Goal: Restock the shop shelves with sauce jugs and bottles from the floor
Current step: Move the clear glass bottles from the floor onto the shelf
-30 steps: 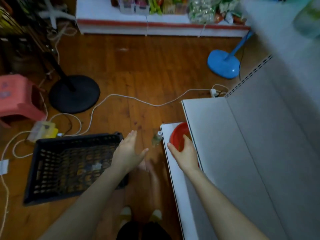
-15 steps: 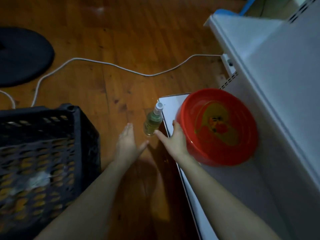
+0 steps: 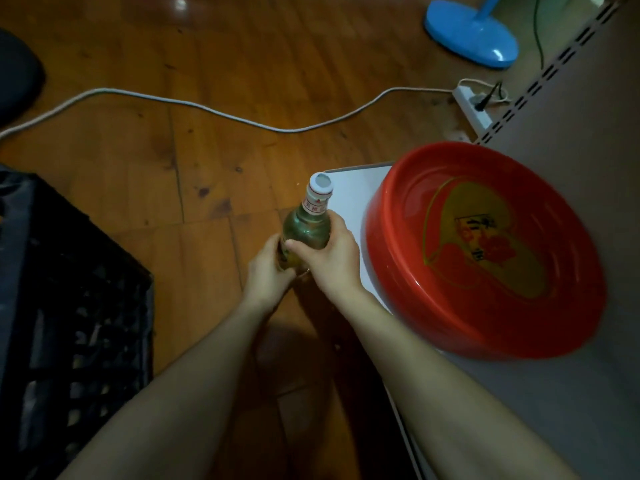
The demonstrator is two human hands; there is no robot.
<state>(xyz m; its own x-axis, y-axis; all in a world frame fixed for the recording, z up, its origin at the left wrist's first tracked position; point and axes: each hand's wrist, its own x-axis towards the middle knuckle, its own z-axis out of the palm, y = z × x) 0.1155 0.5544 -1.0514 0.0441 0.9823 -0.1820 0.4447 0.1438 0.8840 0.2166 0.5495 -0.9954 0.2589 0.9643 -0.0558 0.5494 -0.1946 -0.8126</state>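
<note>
Both hands have closed on the bottle since a moment ago: left hand low on its body, right hand at the shoulder, fingers curled round the glass, just beside the shelf corner. I'd lift it straight, steering clear of the red basin.

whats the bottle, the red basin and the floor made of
Bottle: probably glass, clear with a green tint and glossy, since you can see through it; clear plastic is possible. Its white cap looks like matte plastic.
Red basin: likely moulded plastic, glossy, with soft highlights along the rim.
Floor: varnished wood boards, showing grain, knots, seams and glare.
</note>
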